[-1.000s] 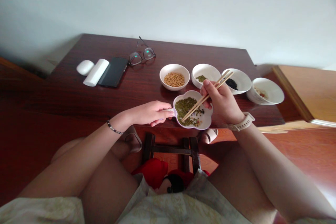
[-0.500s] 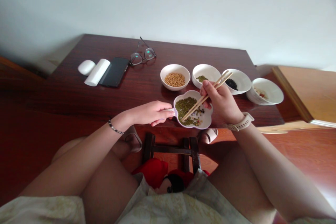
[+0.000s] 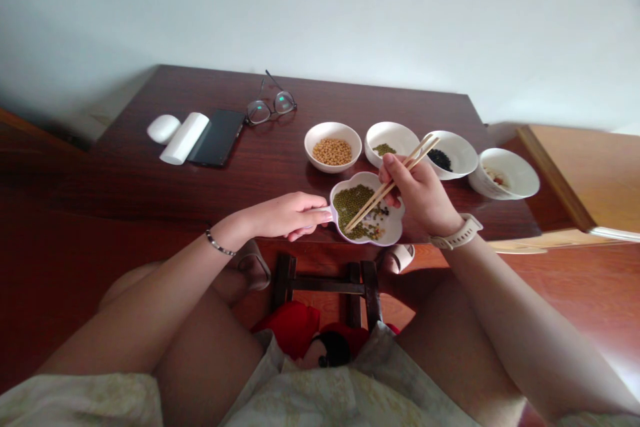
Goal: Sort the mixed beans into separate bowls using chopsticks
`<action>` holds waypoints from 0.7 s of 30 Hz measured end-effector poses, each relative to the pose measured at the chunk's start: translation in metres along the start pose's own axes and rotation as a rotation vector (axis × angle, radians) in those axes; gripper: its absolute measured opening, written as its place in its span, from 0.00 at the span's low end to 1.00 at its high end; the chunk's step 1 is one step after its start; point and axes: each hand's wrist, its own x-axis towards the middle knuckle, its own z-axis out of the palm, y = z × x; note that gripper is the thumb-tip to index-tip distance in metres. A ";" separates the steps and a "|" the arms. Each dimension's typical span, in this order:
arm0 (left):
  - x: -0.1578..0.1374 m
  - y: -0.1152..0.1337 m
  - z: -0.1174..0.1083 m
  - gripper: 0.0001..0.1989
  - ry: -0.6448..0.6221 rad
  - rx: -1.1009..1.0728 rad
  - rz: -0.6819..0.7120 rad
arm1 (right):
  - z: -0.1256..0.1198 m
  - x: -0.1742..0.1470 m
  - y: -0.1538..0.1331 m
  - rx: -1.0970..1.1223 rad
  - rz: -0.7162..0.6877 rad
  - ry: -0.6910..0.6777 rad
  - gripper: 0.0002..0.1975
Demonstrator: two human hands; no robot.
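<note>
My left hand [image 3: 293,213] is closed around the handle of a white, flower-shaped dish [image 3: 395,230] at the table's front edge. Inside the dish lie many green beans [image 3: 350,201], with a few dark and pale pieces to their right. My right hand [image 3: 417,190] grips a pair of chopsticks [image 3: 383,190], whose tips reach down among the green beans. Behind the dish stand a bowl of yellow soybeans [image 3: 332,151] and a white bowl [image 3: 400,137] with a few green beans. Farther right are a bowl of black beans [image 3: 440,160] and a bowl of mixed pieces [image 3: 497,178].
On the left of the dark wooden table [image 3: 200,193] lie eyeglasses [image 3: 271,107], a black phone-like slab [image 3: 217,138], a white case [image 3: 185,139] and a white rounded object [image 3: 163,129]. A wooden cabinet [image 3: 585,173] stands at right. The wall rises behind.
Almost nothing differs. The whole view has shifted very slightly, and the chopsticks' tips stay among the green beans.
</note>
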 end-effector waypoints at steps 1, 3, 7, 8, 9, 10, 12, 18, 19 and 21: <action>0.000 0.000 0.000 0.23 0.001 0.002 0.000 | 0.000 0.000 0.000 -0.006 -0.002 -0.001 0.27; 0.000 -0.001 0.000 0.23 0.001 0.007 0.001 | 0.000 0.000 0.001 -0.014 -0.006 -0.004 0.27; -0.001 -0.001 -0.001 0.23 -0.008 0.014 0.002 | 0.001 0.001 0.002 -0.009 -0.016 0.003 0.27; -0.001 -0.001 -0.001 0.23 -0.011 0.014 0.003 | 0.001 0.001 0.002 -0.013 -0.015 0.007 0.27; -0.001 -0.001 -0.001 0.23 -0.013 0.014 0.003 | 0.002 0.001 0.003 -0.018 -0.013 0.010 0.28; -0.001 -0.001 -0.001 0.23 -0.013 0.013 0.005 | 0.002 0.001 0.003 -0.021 -0.012 0.012 0.28; -0.001 -0.001 -0.001 0.23 -0.012 0.012 0.007 | 0.002 0.002 0.003 -0.022 -0.012 0.012 0.28; -0.001 0.000 0.000 0.23 -0.002 0.010 0.008 | 0.003 0.002 0.001 -0.011 -0.004 0.008 0.27; -0.001 0.000 0.000 0.23 0.000 0.009 0.009 | 0.003 0.002 0.001 -0.012 0.000 0.007 0.27; -0.001 0.000 0.000 0.23 0.004 0.011 0.007 | 0.003 0.002 0.000 -0.010 0.006 0.009 0.27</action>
